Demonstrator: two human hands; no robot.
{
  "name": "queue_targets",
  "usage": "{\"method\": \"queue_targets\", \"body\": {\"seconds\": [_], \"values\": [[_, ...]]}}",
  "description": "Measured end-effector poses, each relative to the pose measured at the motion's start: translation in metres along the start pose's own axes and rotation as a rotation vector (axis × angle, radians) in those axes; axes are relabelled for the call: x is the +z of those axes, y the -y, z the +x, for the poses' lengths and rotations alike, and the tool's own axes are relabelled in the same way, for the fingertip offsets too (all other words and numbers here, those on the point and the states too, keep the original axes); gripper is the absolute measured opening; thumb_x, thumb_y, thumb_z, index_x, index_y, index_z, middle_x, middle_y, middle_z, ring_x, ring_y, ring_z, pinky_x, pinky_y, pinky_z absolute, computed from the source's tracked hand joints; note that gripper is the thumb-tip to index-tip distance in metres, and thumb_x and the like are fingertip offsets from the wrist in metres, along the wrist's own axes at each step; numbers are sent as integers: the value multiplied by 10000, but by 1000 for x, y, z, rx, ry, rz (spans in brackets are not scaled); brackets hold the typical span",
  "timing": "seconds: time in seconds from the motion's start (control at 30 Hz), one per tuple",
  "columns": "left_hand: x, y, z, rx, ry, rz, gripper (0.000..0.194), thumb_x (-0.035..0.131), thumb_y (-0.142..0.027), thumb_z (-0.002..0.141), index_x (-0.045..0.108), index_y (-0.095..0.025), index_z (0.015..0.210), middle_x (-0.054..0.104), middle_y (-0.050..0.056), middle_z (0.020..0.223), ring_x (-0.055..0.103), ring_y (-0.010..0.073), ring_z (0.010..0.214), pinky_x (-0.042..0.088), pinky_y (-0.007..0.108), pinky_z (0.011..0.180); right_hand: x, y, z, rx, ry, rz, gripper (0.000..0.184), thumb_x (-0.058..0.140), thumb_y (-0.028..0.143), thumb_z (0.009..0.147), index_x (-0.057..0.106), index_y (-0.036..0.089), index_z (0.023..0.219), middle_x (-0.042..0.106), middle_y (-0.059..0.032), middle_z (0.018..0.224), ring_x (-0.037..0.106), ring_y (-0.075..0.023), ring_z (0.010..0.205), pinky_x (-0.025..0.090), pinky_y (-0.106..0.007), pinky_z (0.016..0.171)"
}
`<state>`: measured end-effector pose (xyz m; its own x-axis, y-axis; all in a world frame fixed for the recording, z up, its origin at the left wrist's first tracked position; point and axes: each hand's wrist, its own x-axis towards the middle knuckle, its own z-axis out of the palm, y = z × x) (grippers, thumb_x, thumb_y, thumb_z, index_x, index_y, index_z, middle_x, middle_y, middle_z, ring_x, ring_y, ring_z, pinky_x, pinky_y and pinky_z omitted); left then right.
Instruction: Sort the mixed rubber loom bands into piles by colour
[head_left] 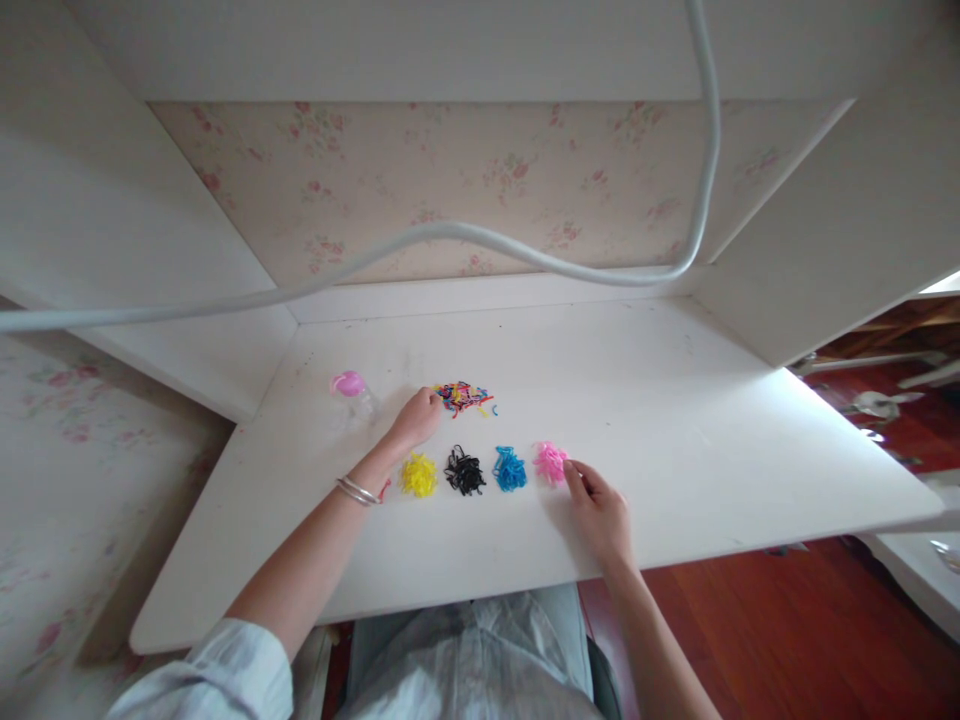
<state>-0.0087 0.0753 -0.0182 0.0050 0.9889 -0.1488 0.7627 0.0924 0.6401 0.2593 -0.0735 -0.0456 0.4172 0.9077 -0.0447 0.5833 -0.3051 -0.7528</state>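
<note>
My left hand (418, 418) reaches to the left edge of a mixed pile of colourful small rubber bands (463, 397). Its fingers are pinched together, and what they hold is hidden. At the right end of a row of sorted piles, my right hand (600, 505) has thumb and fingers closed at the edge of the pink rubber bands (550, 463). Whether a band is between those fingertips is too small to tell. The row also has blue bands (510, 470), black bands (466, 471) and yellow bands (419, 475). A few red bands (385, 490) show beside my left wrist, partly hidden by it.
A clear container with a pink top (349, 384) is on the white desk (675, 420), left of the mixed pile. A white cable (465, 232) hangs across the view above the desk. Side panels enclose the back, and the front edge lies close to my lap.
</note>
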Motion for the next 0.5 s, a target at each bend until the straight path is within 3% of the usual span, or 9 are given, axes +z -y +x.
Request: {"method": "queue_targets", "body": {"seconds": [0.2,0.5], "values": [[-2,-1,-5,10,-28,-101,214,367,-301,876,528,-170,826,608,19,719,524,118,618,359,234,604,-1,0,-1,8,13,-16,465,422,570,836,705,230,980,706,-29,793,615,-171,721,406,-235,640],[-2,-2,-10,20,-33,-160,192,398,-308,861,533,-177,820,525,-32,587,490,107,561,337,226,557,-1,1,-1,-17,3,-1,507,406,579,831,708,201,982,708,-50,790,613,-177,705,413,-243,625]]}}
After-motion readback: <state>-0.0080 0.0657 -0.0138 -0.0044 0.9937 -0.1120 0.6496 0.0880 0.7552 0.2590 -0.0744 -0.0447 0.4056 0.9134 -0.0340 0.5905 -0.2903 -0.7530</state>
